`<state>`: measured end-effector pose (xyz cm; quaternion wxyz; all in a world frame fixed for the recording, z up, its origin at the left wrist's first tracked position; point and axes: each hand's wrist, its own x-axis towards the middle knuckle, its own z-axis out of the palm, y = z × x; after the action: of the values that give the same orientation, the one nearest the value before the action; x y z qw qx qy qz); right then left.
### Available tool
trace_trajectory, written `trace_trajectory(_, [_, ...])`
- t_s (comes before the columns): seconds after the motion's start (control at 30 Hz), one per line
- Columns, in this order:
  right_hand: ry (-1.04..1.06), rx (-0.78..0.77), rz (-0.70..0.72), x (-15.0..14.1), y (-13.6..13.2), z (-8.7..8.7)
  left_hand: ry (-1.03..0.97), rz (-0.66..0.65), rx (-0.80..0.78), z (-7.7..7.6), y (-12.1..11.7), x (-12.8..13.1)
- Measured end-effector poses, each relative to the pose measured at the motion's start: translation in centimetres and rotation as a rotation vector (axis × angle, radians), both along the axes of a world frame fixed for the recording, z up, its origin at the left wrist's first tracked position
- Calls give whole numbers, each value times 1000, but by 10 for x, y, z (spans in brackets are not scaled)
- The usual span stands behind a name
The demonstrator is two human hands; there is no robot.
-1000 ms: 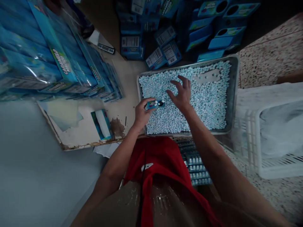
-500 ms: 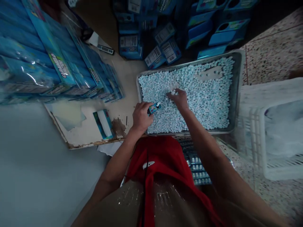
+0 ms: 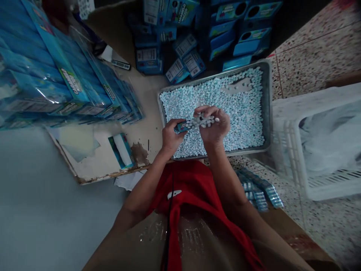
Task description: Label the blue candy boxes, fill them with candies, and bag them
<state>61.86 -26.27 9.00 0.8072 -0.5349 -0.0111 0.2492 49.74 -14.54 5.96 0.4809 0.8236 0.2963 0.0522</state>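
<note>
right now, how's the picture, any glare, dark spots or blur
Head view: dim overall; deep shadow inside the cardboard box; glare streaks on the plastic-wrapped packs; some blur on the pale pieces at the right hand; edges look stretched.

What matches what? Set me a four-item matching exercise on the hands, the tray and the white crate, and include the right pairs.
Things:
1. Left hand
2. Metal tray
3. White crate
4. Right hand

Places and states:
A. Cupped, with a loose cluster of pale pieces
B. By the right edge of the view
C. Gripping a small blue box
D. Grey, rectangular, bearing a broad layer of pieces

Right pairs: 1-C, 2-D, 3-B, 4-A
</note>
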Motion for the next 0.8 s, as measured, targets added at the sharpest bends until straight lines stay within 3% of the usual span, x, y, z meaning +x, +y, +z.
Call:
trace_trajectory(0.23, [-118, -21, 36, -21, 3, 13, -20, -48, 117, 10, -6, -4])
trace_trajectory(0.33, [-147, 28, 10, -26, -7, 12, -16, -67, 123, 7, -2, -5])
trace_trajectory(0.4, [-99, -30, -61, -22, -25, 1, 5, -29, 95, -1, 4, -7])
trace_trajectory(0.53, [66, -409, -213, -13, -70, -41, 8, 11, 1, -22, 10, -12])
trace_trajectory(0.63, [133, -526, -210, -12, -88, -65, 7, 78, -110, -35, 9, -17])
trace_trajectory(0.8, [-107, -610, -148, 0, -87, -77, 37, 218, -295, -40, 14, -27])
